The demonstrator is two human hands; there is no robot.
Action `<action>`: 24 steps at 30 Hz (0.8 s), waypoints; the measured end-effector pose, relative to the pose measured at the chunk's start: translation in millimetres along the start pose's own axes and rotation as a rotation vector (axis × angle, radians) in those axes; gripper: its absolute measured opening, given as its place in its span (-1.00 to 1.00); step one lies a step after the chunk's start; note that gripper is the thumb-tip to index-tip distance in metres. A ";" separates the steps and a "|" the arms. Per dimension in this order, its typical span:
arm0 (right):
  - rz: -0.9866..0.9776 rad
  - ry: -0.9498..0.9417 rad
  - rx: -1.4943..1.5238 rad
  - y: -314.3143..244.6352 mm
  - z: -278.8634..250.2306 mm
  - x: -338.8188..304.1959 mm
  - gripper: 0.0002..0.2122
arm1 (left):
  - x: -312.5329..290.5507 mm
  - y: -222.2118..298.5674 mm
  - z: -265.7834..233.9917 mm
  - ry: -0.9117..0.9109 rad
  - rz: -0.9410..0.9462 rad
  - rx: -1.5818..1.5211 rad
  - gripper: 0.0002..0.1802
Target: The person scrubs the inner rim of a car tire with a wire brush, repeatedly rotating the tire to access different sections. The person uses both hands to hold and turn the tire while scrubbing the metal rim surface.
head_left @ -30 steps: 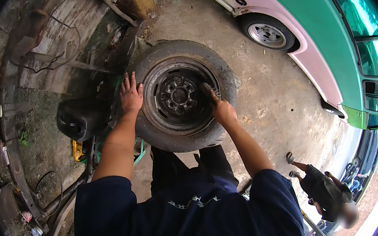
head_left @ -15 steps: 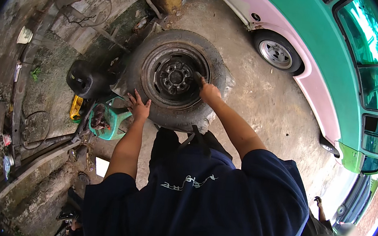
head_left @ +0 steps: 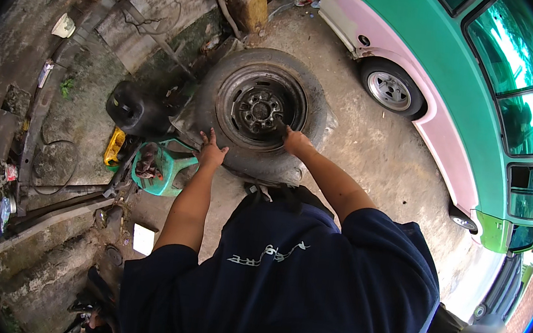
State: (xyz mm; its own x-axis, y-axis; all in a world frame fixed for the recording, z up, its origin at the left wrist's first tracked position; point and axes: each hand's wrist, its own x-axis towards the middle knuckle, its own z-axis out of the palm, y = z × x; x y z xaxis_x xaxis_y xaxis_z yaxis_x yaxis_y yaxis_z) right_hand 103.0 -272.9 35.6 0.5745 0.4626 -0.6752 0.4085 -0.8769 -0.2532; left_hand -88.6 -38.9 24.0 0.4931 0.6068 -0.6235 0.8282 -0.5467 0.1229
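A car wheel with a worn dark tyre (head_left: 221, 74) and a dirty dark steel rim (head_left: 231, 101) lies flat in front of me, raised off the ground. My right hand (head_left: 297, 143) is closed round a short dark tool, its kind unclear, at the rim's near right side. The tool's dark end (head_left: 280, 125) points into the rim toward the hub holes. My left hand (head_left: 213, 151) has its fingers spread at the tyre's near left edge. What holds the wheel up is mostly hidden, though pale crumpled sheeting (head_left: 331, 122) sticks out under it.
A green plastic stool (head_left: 179, 165) with dark stuff on it stands left of the wheel, beside a black container (head_left: 131, 108). A green and pink van (head_left: 443, 87) is parked at the right. A yellow jerrycan (head_left: 249, 7) stands behind. Another person (head_left: 448, 325) is at the lower right.
My right hand has drawn the tool slightly down along the rim, toward me. My left hand keeps its place at the tyre edge. The whole view has shifted a little.
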 end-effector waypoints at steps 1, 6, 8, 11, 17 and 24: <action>-0.008 0.007 -0.013 -4.4 2.6 -2.3 -0.42 | -0.3 2.4 -3.5 -0.023 -0.005 0.020 0.11; 0.004 0.068 -0.057 0.3 -9.5 -10.0 -0.44 | -5.9 4.0 -15.9 -0.082 -0.003 0.042 0.10; 0.060 0.151 0.001 9.1 -17.0 -10.9 -0.45 | -4.7 3.0 -16.7 -0.081 0.008 0.046 0.11; 0.098 0.167 0.060 11.6 -13.4 -12.6 -0.45 | -0.9 2.0 -12.9 -0.079 0.016 0.051 0.12; -0.046 0.037 -0.076 -8.4 8.7 -7.5 -0.42 | 3.4 4.9 -11.4 -0.062 0.015 0.105 0.11; 0.019 0.239 -0.026 32.0 -24.1 15.1 -0.47 | -0.1 3.8 -10.7 -0.052 0.003 0.080 0.10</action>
State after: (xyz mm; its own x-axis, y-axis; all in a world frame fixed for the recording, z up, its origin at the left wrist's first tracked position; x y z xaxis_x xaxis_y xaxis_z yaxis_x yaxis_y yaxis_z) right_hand 141.9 -290.9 34.0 0.7326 0.4663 -0.4959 0.4123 -0.8836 -0.2217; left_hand -82.7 -34.9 32.8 0.4796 0.5754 -0.6624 0.8017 -0.5943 0.0642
